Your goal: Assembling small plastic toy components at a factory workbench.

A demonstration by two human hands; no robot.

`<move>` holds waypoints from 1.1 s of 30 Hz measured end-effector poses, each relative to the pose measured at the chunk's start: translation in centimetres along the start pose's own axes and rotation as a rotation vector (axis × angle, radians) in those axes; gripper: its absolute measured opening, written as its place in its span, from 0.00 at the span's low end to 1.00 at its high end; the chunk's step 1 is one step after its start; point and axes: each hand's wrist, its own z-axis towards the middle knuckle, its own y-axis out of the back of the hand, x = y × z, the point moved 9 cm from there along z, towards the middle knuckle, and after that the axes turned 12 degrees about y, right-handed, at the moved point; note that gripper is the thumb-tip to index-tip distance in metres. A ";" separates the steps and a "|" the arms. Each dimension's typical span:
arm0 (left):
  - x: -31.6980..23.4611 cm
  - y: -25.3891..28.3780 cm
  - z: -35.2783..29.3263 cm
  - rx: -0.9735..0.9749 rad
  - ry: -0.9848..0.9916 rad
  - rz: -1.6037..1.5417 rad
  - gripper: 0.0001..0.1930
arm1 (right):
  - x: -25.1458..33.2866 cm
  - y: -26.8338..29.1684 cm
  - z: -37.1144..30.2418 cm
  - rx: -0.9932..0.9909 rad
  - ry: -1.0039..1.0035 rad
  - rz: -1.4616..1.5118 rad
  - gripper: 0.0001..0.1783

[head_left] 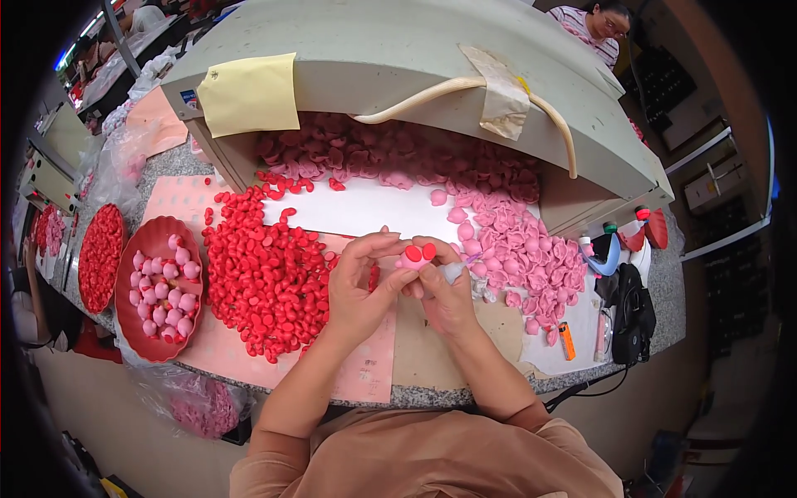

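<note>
Above the near middle of the bench, my left hand [359, 290] pinches a small pink piece [403, 263] with two red oval parts [420, 252] on its top. My right hand [451, 305] meets it there, its fingers closed round a small translucent whitish bottle [453, 271] with a thin purple tip pointing right. Part of the bottle is hidden by the fingers. Left of my hands spreads a big heap of glossy red oval parts [266, 278]. To the right lies a heap of hollow pink pieces [531, 266].
A red scalloped bowl [123, 303] holds pink-and-red pieces; a second bowl [101, 259] of red parts stands beyond. A grey metal hood [374, 50] arches over more pink pieces. At right lie an orange lighter [567, 340] and a black bag [633, 319]. Someone [589, 29] is behind the hood.
</note>
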 end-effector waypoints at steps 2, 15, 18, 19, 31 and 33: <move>-0.1 -0.1 0.0 0.016 -0.034 0.027 0.22 | 0.1 0.1 0.0 0.005 0.006 -0.023 0.23; -0.7 -0.4 0.2 -0.027 -0.024 0.073 0.21 | 0.3 0.6 1.1 0.009 -0.058 -0.125 0.20; 1.0 0.1 0.8 -0.003 0.181 -0.091 0.17 | 1.5 1.1 1.5 0.032 -0.114 -0.213 0.19; 2.8 0.4 0.8 0.000 0.353 -0.271 0.16 | 1.5 1.3 1.4 0.040 -0.145 -0.234 0.19; 4.4 -0.2 1.0 0.101 0.608 -0.350 0.12 | 1.2 1.7 1.4 0.059 -0.221 -0.252 0.18; 4.5 -0.2 0.9 0.106 0.616 -0.360 0.12 | 1.0 1.8 1.3 0.053 -0.228 -0.253 0.18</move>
